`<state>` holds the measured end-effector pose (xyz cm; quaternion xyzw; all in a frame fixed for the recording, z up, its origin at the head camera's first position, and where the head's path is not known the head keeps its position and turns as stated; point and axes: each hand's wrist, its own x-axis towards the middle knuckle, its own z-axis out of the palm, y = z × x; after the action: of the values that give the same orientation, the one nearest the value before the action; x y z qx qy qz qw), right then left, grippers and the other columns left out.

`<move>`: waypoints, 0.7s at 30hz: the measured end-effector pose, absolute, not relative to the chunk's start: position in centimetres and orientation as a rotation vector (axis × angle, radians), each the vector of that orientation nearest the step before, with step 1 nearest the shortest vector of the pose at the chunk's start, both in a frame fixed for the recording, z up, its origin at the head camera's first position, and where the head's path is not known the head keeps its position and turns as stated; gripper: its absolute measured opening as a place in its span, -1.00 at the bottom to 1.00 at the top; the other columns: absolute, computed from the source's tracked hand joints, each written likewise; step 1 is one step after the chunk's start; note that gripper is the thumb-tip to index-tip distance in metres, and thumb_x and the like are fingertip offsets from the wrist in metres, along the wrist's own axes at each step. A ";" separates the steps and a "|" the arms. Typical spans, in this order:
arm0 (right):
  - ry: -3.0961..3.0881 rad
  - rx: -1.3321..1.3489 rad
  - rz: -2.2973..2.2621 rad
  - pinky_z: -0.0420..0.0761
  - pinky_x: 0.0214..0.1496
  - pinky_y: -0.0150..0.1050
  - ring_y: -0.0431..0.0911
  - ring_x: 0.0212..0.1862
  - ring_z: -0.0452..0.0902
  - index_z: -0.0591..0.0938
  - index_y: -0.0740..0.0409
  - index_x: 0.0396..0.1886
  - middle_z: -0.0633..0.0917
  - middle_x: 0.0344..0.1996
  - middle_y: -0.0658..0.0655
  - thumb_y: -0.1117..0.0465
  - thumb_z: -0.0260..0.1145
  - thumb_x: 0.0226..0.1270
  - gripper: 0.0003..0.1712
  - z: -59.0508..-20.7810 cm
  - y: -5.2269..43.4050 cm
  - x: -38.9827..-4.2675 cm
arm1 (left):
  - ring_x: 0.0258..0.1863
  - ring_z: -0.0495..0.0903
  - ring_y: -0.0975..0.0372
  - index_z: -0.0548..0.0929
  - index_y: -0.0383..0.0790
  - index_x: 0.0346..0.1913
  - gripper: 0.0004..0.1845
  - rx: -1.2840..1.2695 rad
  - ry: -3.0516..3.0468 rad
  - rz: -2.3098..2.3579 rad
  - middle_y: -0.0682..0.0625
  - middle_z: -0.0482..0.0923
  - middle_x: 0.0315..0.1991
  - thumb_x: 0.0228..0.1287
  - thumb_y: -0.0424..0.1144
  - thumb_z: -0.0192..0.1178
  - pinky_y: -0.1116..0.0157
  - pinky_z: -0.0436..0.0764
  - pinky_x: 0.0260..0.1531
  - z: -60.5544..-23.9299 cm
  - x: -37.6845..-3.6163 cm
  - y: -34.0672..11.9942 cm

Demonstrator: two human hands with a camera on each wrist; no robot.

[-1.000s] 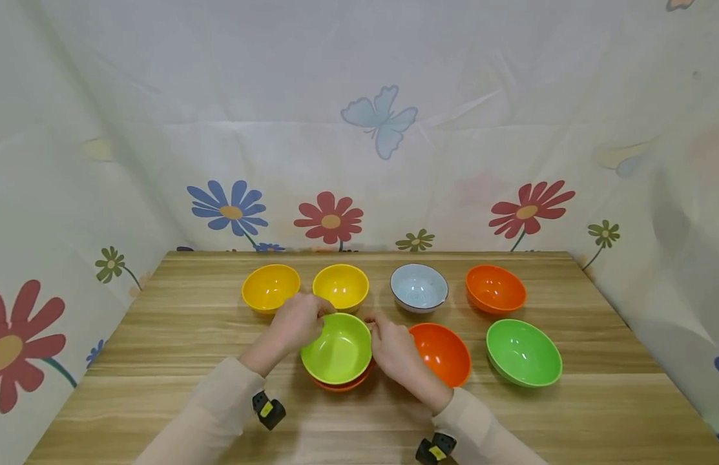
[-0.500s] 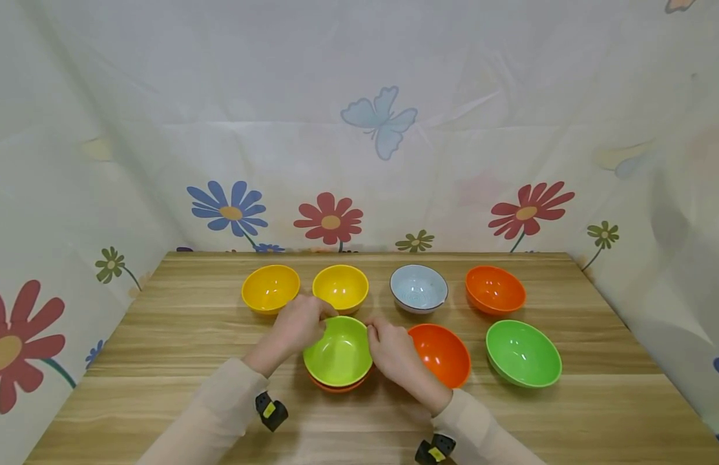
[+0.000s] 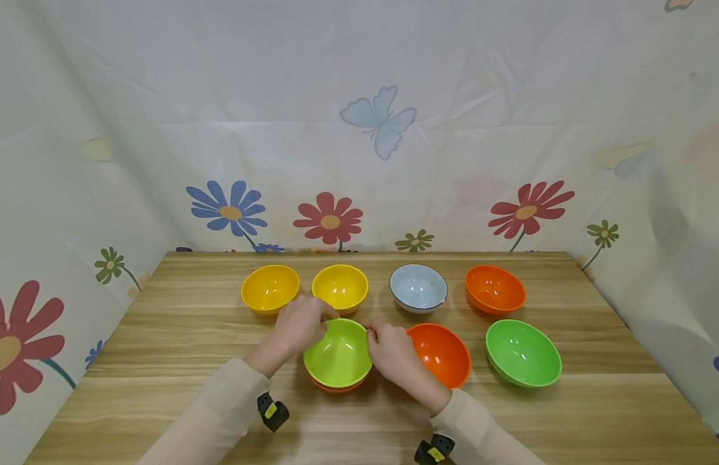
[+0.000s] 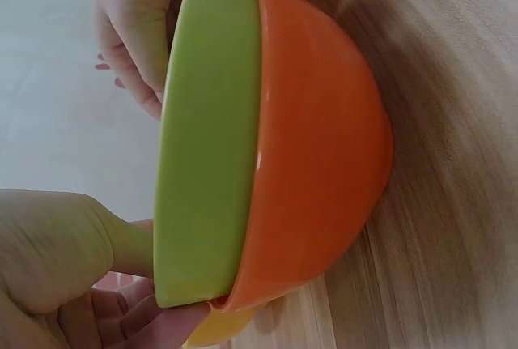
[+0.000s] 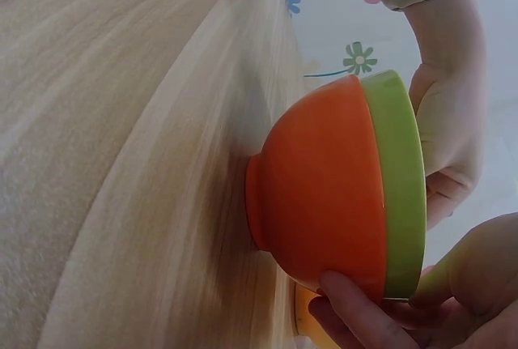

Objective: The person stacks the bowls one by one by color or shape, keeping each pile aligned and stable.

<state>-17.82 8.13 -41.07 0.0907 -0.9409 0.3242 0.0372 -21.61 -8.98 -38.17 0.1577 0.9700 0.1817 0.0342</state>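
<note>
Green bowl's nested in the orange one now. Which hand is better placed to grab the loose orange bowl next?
The right hand, probably. It holds the right rim of the green bowl, and the loose orange bowl sits directly beside it on that side. The left hand is across the stack, nearer the yellow bowls.

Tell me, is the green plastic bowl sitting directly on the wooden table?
No, the green plastic bowl is nested inside an orange plastic bowl, whose foot rests on the wooden table.

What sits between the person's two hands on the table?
In the head view, the green bowl nested in an orange bowl sits between the left hand and right hand, both gripping its rim.
</note>
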 end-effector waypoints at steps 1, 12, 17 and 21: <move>-2.884 0.285 0.981 0.49 -0.51 -0.38 -0.15 -0.49 0.45 0.65 0.20 -0.16 0.69 -0.36 0.11 0.31 0.09 0.28 -0.75 -41.1 8.1 -17.8 | -0.49 0.41 0.20 0.74 -0.05 -0.22 -0.74 0.482 2.982 0.563 0.04 0.62 -0.37 0.03 -0.42 0.26 0.42 0.46 -0.54 -38.2 -21.6 -9.0; -2.879 0.299 0.954 0.54 -0.48 -0.35 -0.14 -0.45 0.51 0.67 0.21 -0.14 0.70 -0.31 0.13 0.31 0.09 0.27 -0.73 -41.2 7.9 -17.9 | -0.50 0.42 0.21 0.74 -0.06 -0.22 -0.77 0.470 2.989 0.579 0.05 0.62 -0.36 0.06 -0.40 0.28 0.41 0.44 -0.54 -38.4 -21.5 -9.1; -2.879 0.302 0.953 0.55 -0.49 -0.36 -0.15 -0.46 0.51 0.67 0.22 -0.15 0.70 -0.32 0.13 0.32 0.10 0.27 -0.74 -41.2 7.9 -17.9 | -0.49 0.41 0.21 0.74 -0.05 -0.22 -0.77 0.453 3.007 0.564 0.05 0.62 -0.36 0.05 -0.39 0.29 0.40 0.41 -0.55 -38.6 -21.5 -9.0; -2.879 0.305 0.949 0.55 -0.49 -0.36 -0.15 -0.47 0.51 0.67 0.22 -0.16 0.70 -0.35 0.13 0.32 0.10 0.26 -0.75 -41.2 7.9 -17.8 | -0.53 0.41 0.22 0.75 -0.03 -0.23 -0.77 0.448 3.032 0.555 0.06 0.62 -0.38 0.06 -0.38 0.29 0.41 0.40 -0.58 -38.8 -21.4 -8.9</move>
<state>-17.84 7.88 -41.23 0.1000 -0.9439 0.3110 0.0475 -21.44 -8.94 -38.77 0.1438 0.9734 0.1781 0.0133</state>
